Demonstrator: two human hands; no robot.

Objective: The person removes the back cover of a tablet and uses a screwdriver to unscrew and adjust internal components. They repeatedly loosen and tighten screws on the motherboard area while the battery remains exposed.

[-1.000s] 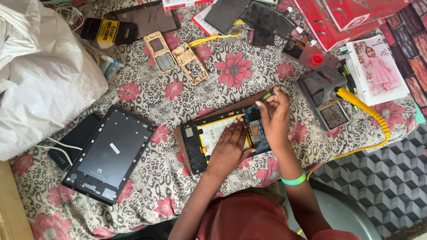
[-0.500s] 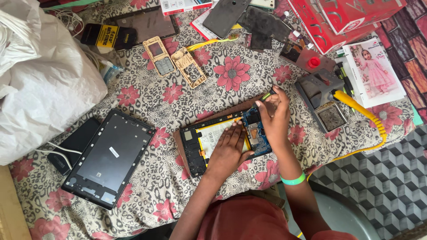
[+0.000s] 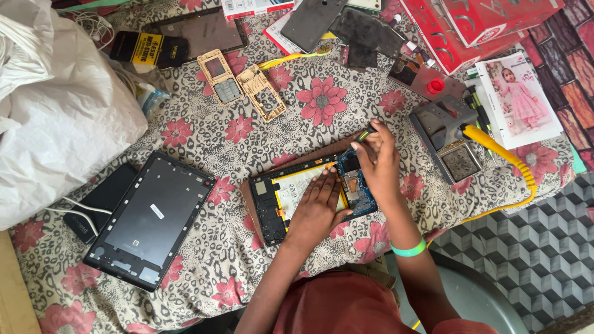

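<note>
Right hand shifted slightly up | fingers clamped on screwdriver | left hand flat, fingers together, on opened tablet

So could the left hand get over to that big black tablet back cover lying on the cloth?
Probably yes. The left hand lies flat on the opened tablet, and the black back cover lies further to its left, with only bare flowered cloth between them.

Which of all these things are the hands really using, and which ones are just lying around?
In use:
- opened tablet, pressed flat by the left hand
- small tool, held by the right hand over the blue circuit board

Lying about:
- black back cover
- two tan phone frames
- white bag
- red boxes
</note>
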